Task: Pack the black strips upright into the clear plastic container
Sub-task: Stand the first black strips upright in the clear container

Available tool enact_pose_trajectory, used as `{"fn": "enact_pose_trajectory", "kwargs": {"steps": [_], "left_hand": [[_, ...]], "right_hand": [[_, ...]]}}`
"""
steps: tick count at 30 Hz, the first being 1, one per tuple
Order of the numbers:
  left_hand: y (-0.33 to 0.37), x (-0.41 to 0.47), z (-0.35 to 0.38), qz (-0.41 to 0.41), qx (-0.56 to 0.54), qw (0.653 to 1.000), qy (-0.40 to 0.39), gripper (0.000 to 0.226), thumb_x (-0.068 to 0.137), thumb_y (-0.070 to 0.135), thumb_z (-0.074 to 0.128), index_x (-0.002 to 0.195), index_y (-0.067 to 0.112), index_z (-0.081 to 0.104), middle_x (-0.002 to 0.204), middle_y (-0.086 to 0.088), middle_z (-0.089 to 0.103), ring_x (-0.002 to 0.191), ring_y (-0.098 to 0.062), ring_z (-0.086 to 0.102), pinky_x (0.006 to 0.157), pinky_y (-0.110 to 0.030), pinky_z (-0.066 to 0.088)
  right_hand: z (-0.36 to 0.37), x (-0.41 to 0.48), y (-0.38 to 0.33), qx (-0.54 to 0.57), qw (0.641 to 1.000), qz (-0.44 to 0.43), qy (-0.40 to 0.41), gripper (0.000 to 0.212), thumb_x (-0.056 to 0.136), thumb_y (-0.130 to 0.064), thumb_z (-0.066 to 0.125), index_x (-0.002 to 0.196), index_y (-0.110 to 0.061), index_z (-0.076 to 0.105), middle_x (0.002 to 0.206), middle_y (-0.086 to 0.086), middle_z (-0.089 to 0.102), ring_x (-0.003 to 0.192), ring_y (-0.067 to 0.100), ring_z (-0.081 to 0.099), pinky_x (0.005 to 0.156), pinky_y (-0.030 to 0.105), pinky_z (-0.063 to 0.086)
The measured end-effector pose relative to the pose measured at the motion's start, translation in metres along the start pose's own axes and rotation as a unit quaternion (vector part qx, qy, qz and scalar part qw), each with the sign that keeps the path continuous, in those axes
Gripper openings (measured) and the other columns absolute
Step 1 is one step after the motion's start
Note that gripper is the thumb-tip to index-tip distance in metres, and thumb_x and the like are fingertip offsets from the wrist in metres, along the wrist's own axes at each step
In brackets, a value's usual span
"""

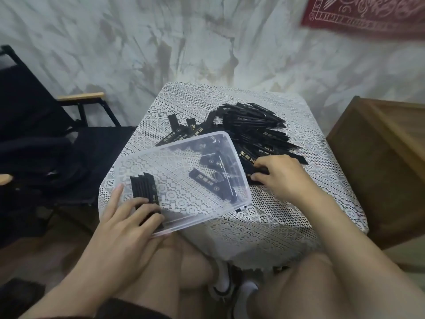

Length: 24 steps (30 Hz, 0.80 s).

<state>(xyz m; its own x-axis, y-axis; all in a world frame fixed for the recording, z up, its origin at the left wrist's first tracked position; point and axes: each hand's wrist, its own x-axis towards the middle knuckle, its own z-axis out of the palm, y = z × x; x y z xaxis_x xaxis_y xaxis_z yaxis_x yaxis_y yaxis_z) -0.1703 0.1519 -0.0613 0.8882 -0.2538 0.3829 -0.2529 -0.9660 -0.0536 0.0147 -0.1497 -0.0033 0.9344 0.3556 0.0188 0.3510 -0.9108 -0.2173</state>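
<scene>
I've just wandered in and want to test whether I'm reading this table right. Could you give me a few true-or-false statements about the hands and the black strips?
1. The left hand holds a small bundle of strips standing in the clear container's near corner. True.
2. The right hand rests empty on a knee. False: it grips strips at the edge of the pile.
3. Most strips are already packed. False: most lie in the pile outside the container.
4. A few loose strips lie flat inside the container. True.
5. The table is bare wood. False: a white lace cloth covers it.
</scene>
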Motion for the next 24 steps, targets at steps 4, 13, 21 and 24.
{"fn": "enact_pose_trajectory", "kwargs": {"steps": [4, 13, 21, 24], "left_hand": [[-0.001, 0.000, 0.000, -0.002, 0.001, 1.000, -0.007, 0.036, 0.088, 0.034, 0.047, 0.098, 0.016, 0.077, 0.107, 0.000, 0.072, 0.108, -0.035, 0.066, 0.119, -0.066, 0.020], [-0.001, 0.004, -0.003, -0.004, 0.003, 1.000, -0.021, 0.036, 0.088, 0.035, 0.047, 0.099, 0.017, 0.077, 0.107, 0.001, 0.072, 0.106, -0.033, 0.066, 0.120, -0.065, 0.019], [0.001, 0.009, -0.002, -0.003, 0.002, 1.000, -0.016, 0.065, 0.106, 0.049, 0.019, 0.097, 0.019, 0.075, 0.105, 0.004, 0.071, 0.104, -0.030, 0.066, 0.120, -0.064, 0.020], [0.003, 0.009, -0.004, 0.001, 0.008, 1.000, -0.017, 0.044, 0.100, 0.041, 0.039, 0.096, 0.018, 0.076, 0.106, 0.003, 0.072, 0.103, -0.031, 0.067, 0.120, -0.065, 0.019]], "right_hand": [[-0.008, -0.002, 0.004, 0.054, 0.998, 0.014, -0.043, 0.016, 0.088, -0.042, 0.077, 0.093, -0.030, 0.067, 0.081, -0.010, 0.071, 0.075, 0.011, 0.064, 0.064, 0.028, 0.045], [0.004, -0.005, -0.002, 0.060, 0.996, 0.000, -0.062, 0.016, 0.086, -0.042, 0.078, 0.092, -0.031, 0.068, 0.083, -0.008, 0.068, 0.077, 0.019, 0.064, 0.065, 0.032, 0.047], [0.007, 0.018, 0.001, 0.075, 0.995, 0.057, 0.038, 0.022, 0.085, -0.044, 0.079, 0.087, -0.029, 0.063, 0.100, -0.007, 0.058, 0.091, 0.020, 0.058, 0.074, 0.034, 0.041], [0.016, 0.019, 0.002, 0.079, 0.994, 0.067, 0.041, 0.032, 0.087, -0.041, 0.078, 0.111, -0.029, 0.061, 0.102, -0.006, 0.062, 0.094, 0.022, 0.061, 0.078, 0.037, 0.047]]}}
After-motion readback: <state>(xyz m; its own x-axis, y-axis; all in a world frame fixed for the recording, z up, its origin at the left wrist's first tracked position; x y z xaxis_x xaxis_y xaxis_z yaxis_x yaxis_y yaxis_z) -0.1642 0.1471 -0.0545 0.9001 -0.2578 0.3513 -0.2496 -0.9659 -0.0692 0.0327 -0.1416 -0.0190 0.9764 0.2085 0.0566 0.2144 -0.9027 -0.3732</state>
